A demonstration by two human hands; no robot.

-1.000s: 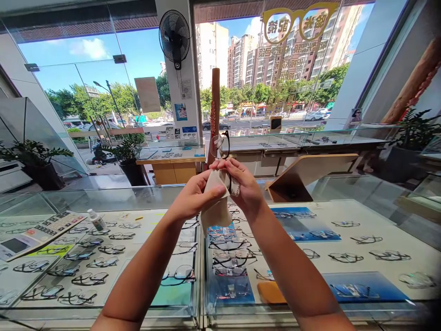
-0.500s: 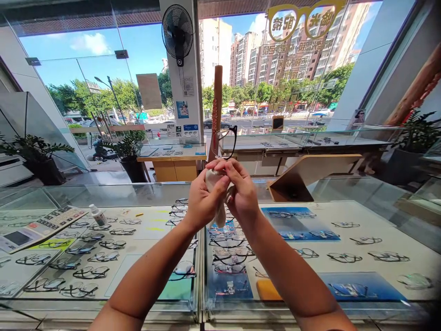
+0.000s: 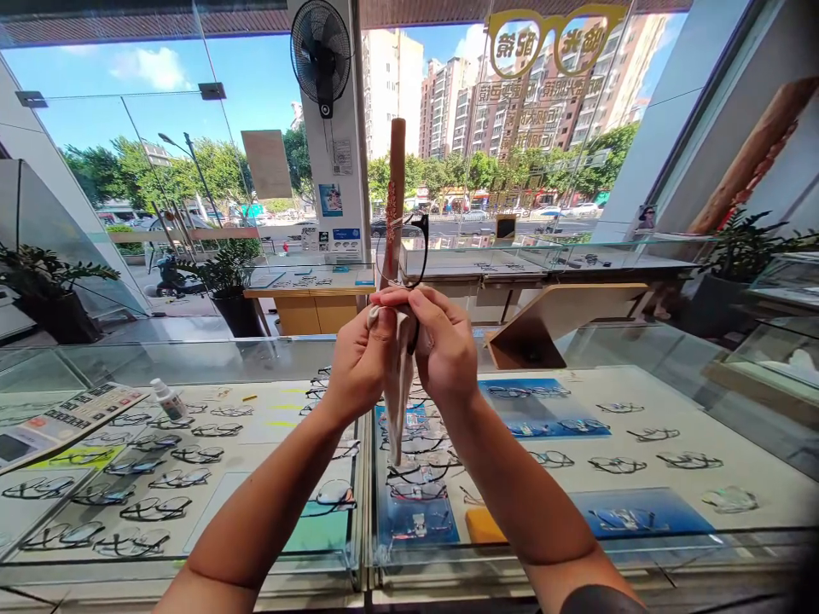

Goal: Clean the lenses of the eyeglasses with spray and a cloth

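The left hand (image 3: 362,362) and right hand (image 3: 444,350) are both narrowly closed, pinching a beige cloth (image 3: 397,401) around thin black-framed eyeglasses (image 3: 422,247) that rise at 12 o'clock from the fingers; which hand grips the frame itself is hidden. The cloth's tail hangs at 6 o'clock above rows of display frames (image 3: 415,477) on the glass-topped table (image 3: 192,354). A soft, slippery cloth could let the eyeglasses slide free and fall among those frames, scratching lenses. Hard squeezing or twisting could bend a slender temple or force a lens loose. A small lens-cleaner bottle (image 3: 168,400) stands toward 8 o'clock, where a careless elbow could topple it.
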